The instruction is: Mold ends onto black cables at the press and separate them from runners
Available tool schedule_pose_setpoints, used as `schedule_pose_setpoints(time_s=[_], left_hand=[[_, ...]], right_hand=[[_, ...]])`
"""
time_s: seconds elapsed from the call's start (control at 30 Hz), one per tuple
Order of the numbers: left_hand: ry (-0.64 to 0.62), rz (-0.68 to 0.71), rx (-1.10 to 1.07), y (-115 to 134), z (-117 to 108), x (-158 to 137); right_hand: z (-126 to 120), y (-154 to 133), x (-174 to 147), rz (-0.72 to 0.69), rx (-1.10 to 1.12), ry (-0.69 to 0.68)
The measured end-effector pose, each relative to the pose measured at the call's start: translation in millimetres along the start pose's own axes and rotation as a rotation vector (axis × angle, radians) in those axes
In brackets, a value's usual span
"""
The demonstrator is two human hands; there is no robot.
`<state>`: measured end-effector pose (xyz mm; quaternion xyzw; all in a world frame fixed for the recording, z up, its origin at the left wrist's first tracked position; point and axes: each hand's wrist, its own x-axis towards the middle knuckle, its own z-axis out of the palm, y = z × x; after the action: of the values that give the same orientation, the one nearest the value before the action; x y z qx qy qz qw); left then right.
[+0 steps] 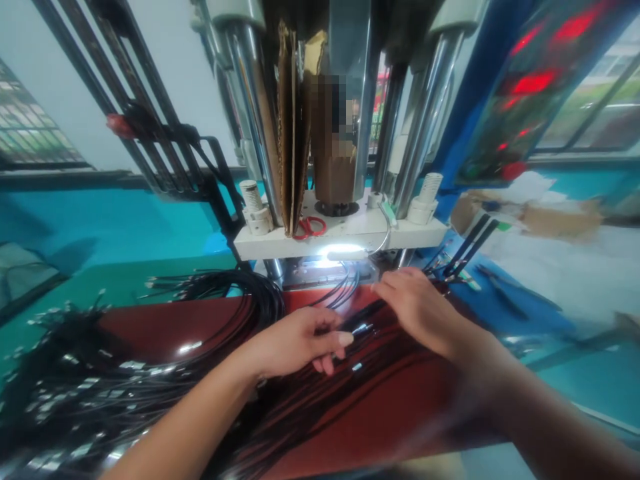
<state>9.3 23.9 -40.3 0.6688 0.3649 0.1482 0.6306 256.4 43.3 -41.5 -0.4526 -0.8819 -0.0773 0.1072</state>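
Note:
My left hand [305,341] is closed over the red-brown work surface, its thumb and fingers pinching a thin black cable. A shiny metal connector [363,329] pokes out just past the thumb tip. To the right, my right hand [420,307] is held palm down with its fingers bent together near the press's front edge; what lies in them is hidden and blurred. Beneath both hands runs a bundle of black cables [300,417]. A small silver connector [357,367] shows among them.
Ahead stands a press with a white plate [345,230], lit by a bright lamp [345,252]. Red-handled scissors [311,227] and cardboard [289,133] rest on the plate. A coiled cable bundle [265,293] and piled cables [75,400] lie left; a blue mat [505,293] lies right.

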Motion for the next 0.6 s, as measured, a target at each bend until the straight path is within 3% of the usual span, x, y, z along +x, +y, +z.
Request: schedule_pose_setpoints(time_s=[0.1,0.2,0.3,0.37,0.47,0.53,0.6], left_hand=[[0.022,0.047,-0.103,1.1,13.5,6.7],[0.061,0.094,-0.172,1.4,21.8,10.4],[0.119,0.177,-0.241,2.0,21.5,7.5],[0.172,0.217,-0.268,2.5,18.8,4.1],[0.218,0.235,-0.301,2.7,15.9,0.5],[0.217,0.230,-0.312,2.5,16.1,-0.3],[0.200,0.218,-0.281,2.2,17.9,-0.5]], right_hand=[[-22.6,-14.0,-6.6,0.015,-0.017,0.040],[-44.2,-41.1,-25.7,0.007,0.048,0.172],[-49.8,-72.9,-52.5,-0.067,0.315,0.258],[-41.5,-83.5,-64.4,0.021,0.607,0.161],[-20.7,-68.1,-60.9,0.336,1.041,-0.037],[-11.0,-40.7,-46.3,0.469,1.185,0.061],[-9.6,-10.6,-28.8,0.509,1.278,0.254]])
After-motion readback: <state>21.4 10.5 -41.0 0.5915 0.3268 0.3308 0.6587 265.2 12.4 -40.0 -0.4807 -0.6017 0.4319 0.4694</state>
